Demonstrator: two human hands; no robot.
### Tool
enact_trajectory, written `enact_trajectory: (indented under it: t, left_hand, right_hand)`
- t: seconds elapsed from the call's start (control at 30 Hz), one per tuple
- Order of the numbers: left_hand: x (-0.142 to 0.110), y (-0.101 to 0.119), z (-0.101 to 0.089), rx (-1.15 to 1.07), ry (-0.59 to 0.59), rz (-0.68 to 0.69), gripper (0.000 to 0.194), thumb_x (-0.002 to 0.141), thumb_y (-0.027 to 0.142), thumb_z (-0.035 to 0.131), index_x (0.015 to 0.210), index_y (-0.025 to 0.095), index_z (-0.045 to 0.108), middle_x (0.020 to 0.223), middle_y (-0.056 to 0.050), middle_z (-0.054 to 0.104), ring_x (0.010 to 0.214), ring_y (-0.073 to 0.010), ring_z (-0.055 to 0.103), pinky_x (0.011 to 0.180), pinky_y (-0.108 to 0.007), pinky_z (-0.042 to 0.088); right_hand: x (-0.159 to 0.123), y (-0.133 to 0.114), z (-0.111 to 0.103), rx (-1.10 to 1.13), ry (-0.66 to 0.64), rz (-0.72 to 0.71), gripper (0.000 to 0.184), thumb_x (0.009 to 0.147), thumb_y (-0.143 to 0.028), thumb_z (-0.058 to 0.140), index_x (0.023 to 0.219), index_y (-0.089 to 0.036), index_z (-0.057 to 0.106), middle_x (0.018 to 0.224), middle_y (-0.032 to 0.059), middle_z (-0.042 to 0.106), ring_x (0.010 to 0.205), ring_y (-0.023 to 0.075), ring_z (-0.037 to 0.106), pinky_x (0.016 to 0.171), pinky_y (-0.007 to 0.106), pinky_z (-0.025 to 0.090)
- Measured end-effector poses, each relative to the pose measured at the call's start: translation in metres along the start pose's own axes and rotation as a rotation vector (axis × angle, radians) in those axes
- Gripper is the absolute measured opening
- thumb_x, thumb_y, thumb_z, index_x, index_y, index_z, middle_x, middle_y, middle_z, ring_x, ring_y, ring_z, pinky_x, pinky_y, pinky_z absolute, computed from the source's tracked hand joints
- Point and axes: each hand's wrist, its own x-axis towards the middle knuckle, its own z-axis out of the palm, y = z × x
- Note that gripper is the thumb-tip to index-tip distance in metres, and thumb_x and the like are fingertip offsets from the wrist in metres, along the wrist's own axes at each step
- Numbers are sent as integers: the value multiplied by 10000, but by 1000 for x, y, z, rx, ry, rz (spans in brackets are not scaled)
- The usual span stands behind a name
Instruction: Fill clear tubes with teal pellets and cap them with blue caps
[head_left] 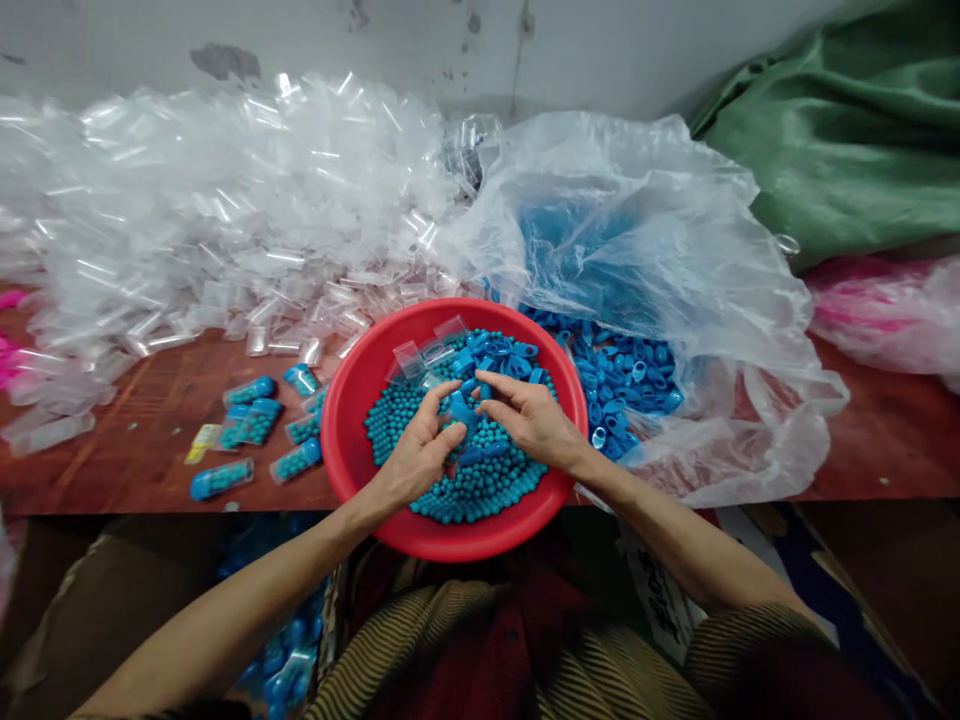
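Observation:
A red basin filled with small teal balls sits at the table's front edge, with blue caps and clear tubes lying on the balls. Over the middle of it, my left hand is closed around a clear tube with blue in it. My right hand has its thumb and fingertips pinched at a small blue cap, close beside the left fingertips. Some of what lies between the hands is blurred and partly hidden by the fingers.
Left of the basin lie several ball-filled tubes with blue caps and a yellow piece. Clear tubes heap up behind. A plastic bag spills blue caps on the right. Green cloth stands far right.

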Motion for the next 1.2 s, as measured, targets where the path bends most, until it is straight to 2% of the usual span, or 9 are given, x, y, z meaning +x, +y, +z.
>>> enact_trajectory:
  t: [0.1, 0.27, 0.4, 0.53, 0.77, 0.9, 1.03, 1.1, 1.2]
  left_hand:
    - [-2, 2, 3, -24, 1, 22, 672, 807, 403, 565, 1357, 205, 234, 563, 93, 412, 368, -59, 406, 355, -182, 312]
    - [-3, 0, 2, -44, -12, 59, 619, 809, 392, 568, 1335, 187, 315, 586, 78, 426, 410, -45, 330, 406, -195, 258]
    - [-2, -3, 4, -35, 25, 118, 453, 786, 374, 599, 1161, 166, 456, 645, 59, 462, 521, -65, 400, 514, -203, 338]
    - [-2, -1, 10, -41, 80, 128, 302, 784, 334, 593, 1012, 171, 482, 664, 55, 480, 579, -81, 445, 600, -214, 388]
    - [4, -12, 14, 108, 238, 232, 202, 785, 230, 550, 979, 176, 529, 833, 13, 539, 727, -106, 493, 717, -233, 419]
    - [10, -10, 11, -66, 139, 138, 323, 782, 304, 573, 1069, 189, 479, 712, 34, 527, 638, -101, 506, 630, -226, 427]
    - [-2, 11, -14, -126, 85, 19, 455, 760, 404, 600, 1139, 209, 442, 687, 27, 567, 550, -113, 548, 498, -213, 406]
    - [-13, 23, -37, -34, 215, 54, 436, 747, 391, 621, 1113, 210, 468, 716, 21, 585, 570, -114, 565, 514, -214, 426]
    - [-29, 32, -80, 166, 474, 164, 350, 748, 336, 626, 1058, 212, 520, 810, 21, 598, 637, -92, 550, 583, -205, 440]
  right_hand:
    - [-5, -11, 4, -265, -170, -134, 457, 888, -306, 459, 1302, -114, 458, 1178, 152, 591, 1086, 244, 565, 922, 435, 460]
    - [-16, -13, 15, -524, -231, -217, 1021, 708, -522, 670, 1456, -103, 115, 1299, 229, 441, 1131, 327, 517, 838, 462, 507]
    - [-20, -12, 24, -679, -150, -238, 971, 764, -543, 572, 1457, -115, 43, 1175, 206, 509, 941, 291, 599, 619, 375, 542]
    - [-18, -16, 30, -806, -121, -229, 899, 761, -546, 517, 1432, -80, 142, 1064, 184, 544, 813, 264, 609, 523, 328, 516]
    - [-18, -13, 43, -784, -155, -80, 845, 770, -499, 523, 1426, -78, 196, 1168, 219, 488, 830, 266, 607, 580, 362, 528]
    - [-13, -8, 30, -507, -184, -67, 907, 774, -401, 587, 1471, -172, 54, 1339, 201, 393, 1003, 264, 575, 765, 391, 519]
    - [-7, 0, 6, -350, -187, 3, 785, 835, -380, 555, 1462, -176, 129, 1345, 175, 433, 909, 191, 602, 793, 359, 500]
    - [-7, 4, 0, -476, -193, 11, 555, 882, -336, 503, 1377, -150, 334, 1237, 149, 535, 923, 194, 601, 800, 351, 482]
    - [-12, 8, 2, -761, -398, -78, 292, 897, -295, 494, 1146, -152, 549, 1058, 105, 619, 934, 216, 598, 740, 320, 458]
